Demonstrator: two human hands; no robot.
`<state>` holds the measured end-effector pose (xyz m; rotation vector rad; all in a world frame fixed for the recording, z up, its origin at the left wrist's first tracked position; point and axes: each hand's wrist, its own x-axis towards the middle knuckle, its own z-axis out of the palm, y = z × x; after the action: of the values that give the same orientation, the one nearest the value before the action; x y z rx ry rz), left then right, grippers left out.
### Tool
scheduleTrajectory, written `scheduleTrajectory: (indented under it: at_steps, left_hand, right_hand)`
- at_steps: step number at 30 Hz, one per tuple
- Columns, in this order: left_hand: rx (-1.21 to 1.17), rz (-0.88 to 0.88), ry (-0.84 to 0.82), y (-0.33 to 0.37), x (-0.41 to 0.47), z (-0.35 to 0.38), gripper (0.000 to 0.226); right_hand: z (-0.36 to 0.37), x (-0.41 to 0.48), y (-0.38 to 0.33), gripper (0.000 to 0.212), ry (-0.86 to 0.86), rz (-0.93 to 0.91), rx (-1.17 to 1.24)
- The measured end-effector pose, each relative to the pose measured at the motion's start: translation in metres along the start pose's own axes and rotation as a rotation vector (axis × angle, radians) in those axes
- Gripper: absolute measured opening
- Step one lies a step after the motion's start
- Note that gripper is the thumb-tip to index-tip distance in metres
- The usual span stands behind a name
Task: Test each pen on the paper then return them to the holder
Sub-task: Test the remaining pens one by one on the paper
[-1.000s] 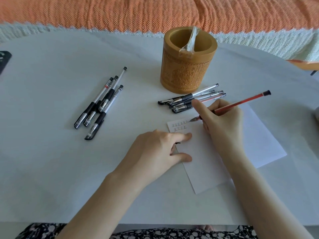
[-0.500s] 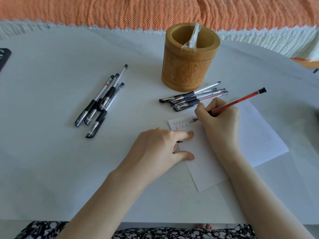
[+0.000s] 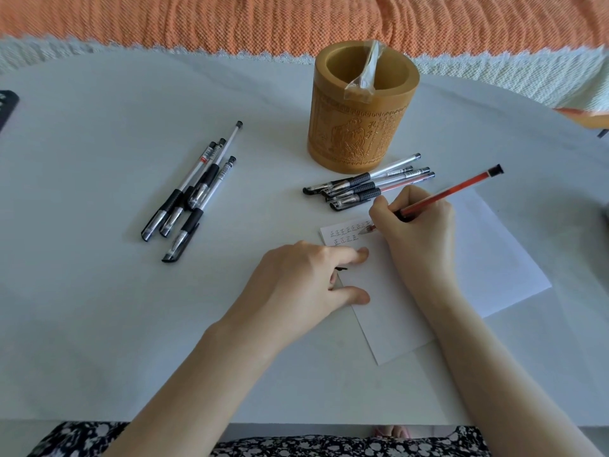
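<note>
**Red pen under test on the paper**

Head view: a red pen [image 3: 451, 192] is gripped low on its barrel by the right hand [image 3: 418, 225], fingers curled round it, and its tip is set on the far left corner of the paper [image 3: 487, 258], where two short rows of marks are seen. The sheet is pinned by the left hand [image 3: 296, 285], laid relaxed, with forefinger and thumb stretched onto its left edge. The paper is placed right of the table's [image 3: 99, 308] middle. The carved wooden holder [image 3: 359, 133] is stood beyond it, toward the far edge. One bundle of capped pens [image 3: 369, 188] is laid just in front of the holder, and another bundle [image 3: 194, 196] well apart to the left.

The pen is judged light, stiff and smooth. It is best taken at the ribbed grip near the tip. The thin sheet is likely to slide unless it is held down.
</note>
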<state>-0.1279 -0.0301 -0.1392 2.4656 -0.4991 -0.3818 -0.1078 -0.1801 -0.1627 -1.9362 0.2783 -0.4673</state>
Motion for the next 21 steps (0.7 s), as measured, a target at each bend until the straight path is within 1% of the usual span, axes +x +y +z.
scheduleTrajectory:
  at_steps: [4,12,21]
  left_hand:
    - [-0.003,-0.001,-0.003,0.0003,-0.0005,0.0002,0.048]
    - [-0.004,-0.003,-0.011,0.0009,-0.0003,-0.0010,0.048]
    - [-0.017,0.002,-0.011,0.0005,-0.0002,-0.0013,0.048]
  right_hand:
    - [0.0007,0.0001,0.0013,0.033,0.001,-0.010,-0.029]
    - [0.0006,0.0001,0.0028,0.036,0.024,-0.017,-0.046]
    - [0.0003,-0.0005,0.0010,0.033,0.024,-0.033,-0.066]
